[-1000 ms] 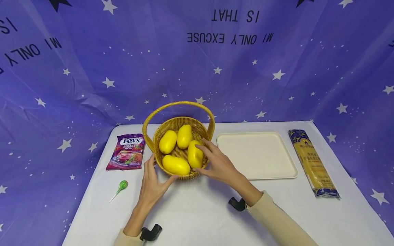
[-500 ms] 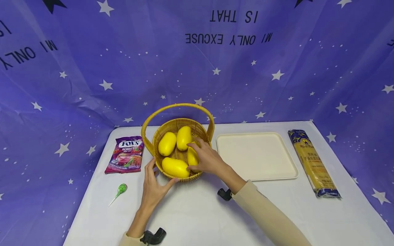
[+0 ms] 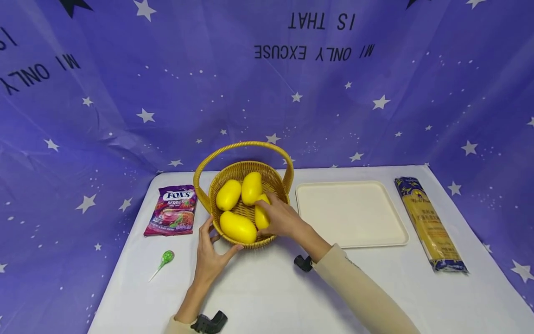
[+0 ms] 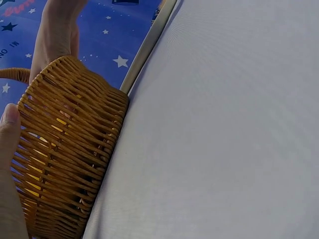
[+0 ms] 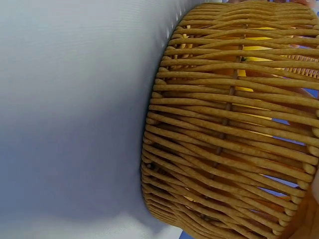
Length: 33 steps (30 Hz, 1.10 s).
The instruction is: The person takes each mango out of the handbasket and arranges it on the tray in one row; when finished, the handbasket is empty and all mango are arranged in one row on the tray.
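Observation:
A round wicker basket [image 3: 250,243] with a tall arched handle stands on the table and holds several yellow mangoes [image 3: 238,227]. Inside it, my right hand [image 3: 281,218] grips the rightmost mango [image 3: 261,217], thumb at its near end and fingers over its far end. The palm side is hidden in the head view. My left hand [image 3: 210,255] holds the basket's near left side, thumb and fingers spread round the wall. In the left wrist view its thumb [image 4: 10,124] touches the rim. Woven wall [image 5: 229,119] fills much of the right wrist view.
Left of the basket lie a purple candy bag [image 3: 173,211] and a green lollipop [image 3: 167,257]. A cream tray [image 3: 352,243] is just right of it, with a pasta packet [image 3: 431,225] farther right. A starry purple cloth [image 3: 325,106] hangs behind the table.
My right hand has moved left and farther into the basket, closing round the rightmost mango. My left hand stays at the basket's side.

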Each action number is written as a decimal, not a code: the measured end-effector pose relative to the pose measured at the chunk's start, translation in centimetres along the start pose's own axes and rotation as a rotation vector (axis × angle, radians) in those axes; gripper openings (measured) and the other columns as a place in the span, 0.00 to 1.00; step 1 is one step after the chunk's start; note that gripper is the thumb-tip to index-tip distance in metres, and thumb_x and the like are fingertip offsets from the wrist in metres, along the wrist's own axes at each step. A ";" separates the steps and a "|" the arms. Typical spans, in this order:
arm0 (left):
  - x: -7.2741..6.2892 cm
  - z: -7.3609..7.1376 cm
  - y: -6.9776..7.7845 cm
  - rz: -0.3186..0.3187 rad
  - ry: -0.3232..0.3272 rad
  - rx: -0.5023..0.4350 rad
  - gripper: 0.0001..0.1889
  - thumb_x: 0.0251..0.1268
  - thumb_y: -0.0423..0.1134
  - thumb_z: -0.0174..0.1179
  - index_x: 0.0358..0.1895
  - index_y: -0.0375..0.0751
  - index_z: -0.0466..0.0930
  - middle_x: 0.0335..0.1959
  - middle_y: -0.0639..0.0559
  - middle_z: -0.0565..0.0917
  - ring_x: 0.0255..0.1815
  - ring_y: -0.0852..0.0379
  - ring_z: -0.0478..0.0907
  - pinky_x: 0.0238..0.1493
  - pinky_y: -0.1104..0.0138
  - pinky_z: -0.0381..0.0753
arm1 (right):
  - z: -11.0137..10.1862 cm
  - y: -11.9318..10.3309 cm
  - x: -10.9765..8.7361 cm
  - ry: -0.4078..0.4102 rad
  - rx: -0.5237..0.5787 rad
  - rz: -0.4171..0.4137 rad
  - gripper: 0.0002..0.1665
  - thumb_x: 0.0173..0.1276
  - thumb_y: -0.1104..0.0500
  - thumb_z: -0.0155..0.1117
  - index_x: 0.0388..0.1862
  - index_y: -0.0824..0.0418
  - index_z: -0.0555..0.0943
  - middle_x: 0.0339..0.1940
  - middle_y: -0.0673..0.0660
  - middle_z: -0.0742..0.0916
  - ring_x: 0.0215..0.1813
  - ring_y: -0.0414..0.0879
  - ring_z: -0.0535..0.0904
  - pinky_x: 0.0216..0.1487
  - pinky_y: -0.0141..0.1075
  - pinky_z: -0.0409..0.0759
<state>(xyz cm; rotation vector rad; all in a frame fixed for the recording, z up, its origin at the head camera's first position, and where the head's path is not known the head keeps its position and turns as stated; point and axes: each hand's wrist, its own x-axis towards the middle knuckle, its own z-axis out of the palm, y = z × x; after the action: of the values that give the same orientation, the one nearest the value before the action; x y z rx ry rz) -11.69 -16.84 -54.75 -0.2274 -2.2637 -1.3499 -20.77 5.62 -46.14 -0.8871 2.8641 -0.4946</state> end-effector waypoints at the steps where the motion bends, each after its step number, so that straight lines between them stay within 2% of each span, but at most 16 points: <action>1: 0.0 0.0 0.0 -0.003 -0.002 0.002 0.59 0.38 0.38 0.82 0.76 0.37 0.52 0.69 0.37 0.65 0.61 0.46 0.72 0.55 0.72 0.80 | 0.0 0.0 0.0 -0.002 -0.006 0.000 0.51 0.47 0.37 0.80 0.69 0.50 0.71 0.73 0.67 0.65 0.58 0.60 0.78 0.54 0.51 0.83; 7: -0.1 -0.1 0.0 -0.029 -0.007 0.008 0.60 0.38 0.39 0.82 0.76 0.38 0.51 0.69 0.39 0.65 0.61 0.49 0.72 0.55 0.73 0.80 | 0.0 0.0 0.1 -0.010 -0.004 -0.007 0.51 0.48 0.38 0.79 0.69 0.50 0.70 0.73 0.66 0.66 0.58 0.60 0.78 0.54 0.52 0.83; 12: 0.1 0.0 0.1 -0.031 -0.014 0.004 0.60 0.38 0.39 0.82 0.76 0.38 0.51 0.69 0.40 0.65 0.60 0.50 0.72 0.55 0.73 0.80 | -0.2 0.1 0.0 0.016 0.018 -0.006 0.48 0.49 0.40 0.79 0.69 0.49 0.71 0.72 0.65 0.68 0.58 0.59 0.79 0.56 0.52 0.81; 17: 0.5 0.0 0.3 -0.032 -0.008 0.000 0.59 0.38 0.39 0.82 0.76 0.38 0.52 0.68 0.39 0.66 0.59 0.50 0.72 0.55 0.69 0.81 | -0.4 0.3 0.0 0.056 0.043 -0.018 0.47 0.51 0.41 0.79 0.68 0.50 0.71 0.71 0.65 0.68 0.57 0.59 0.79 0.55 0.53 0.82; 21: 0.6 -0.1 0.3 -0.029 -0.010 0.005 0.59 0.39 0.39 0.82 0.76 0.39 0.51 0.68 0.39 0.65 0.60 0.50 0.72 0.55 0.66 0.82 | -0.4 0.4 -0.1 0.081 0.079 -0.018 0.46 0.51 0.43 0.79 0.68 0.50 0.70 0.74 0.65 0.66 0.61 0.60 0.76 0.55 0.55 0.81; 26: 0.3 -0.1 0.3 -0.038 -0.016 0.018 0.60 0.39 0.40 0.81 0.76 0.40 0.50 0.69 0.40 0.65 0.60 0.50 0.72 0.55 0.70 0.81 | -0.2 0.4 -0.4 0.083 0.110 -0.020 0.46 0.53 0.43 0.78 0.70 0.49 0.70 0.76 0.64 0.63 0.64 0.61 0.74 0.56 0.56 0.81; 33: 0.0 -0.1 0.2 -0.064 -0.023 0.016 0.60 0.40 0.41 0.81 0.77 0.42 0.50 0.68 0.41 0.65 0.60 0.49 0.72 0.56 0.73 0.79 | -0.4 0.3 -0.8 0.102 0.117 -0.039 0.45 0.53 0.43 0.78 0.69 0.48 0.71 0.76 0.63 0.64 0.65 0.61 0.74 0.58 0.56 0.80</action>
<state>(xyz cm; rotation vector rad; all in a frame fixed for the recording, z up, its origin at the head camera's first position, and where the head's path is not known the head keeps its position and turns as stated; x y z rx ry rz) -11.59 -16.81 -54.58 -0.1678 -2.3177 -1.3674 -20.37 6.42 -45.92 -0.9249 2.8774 -0.7238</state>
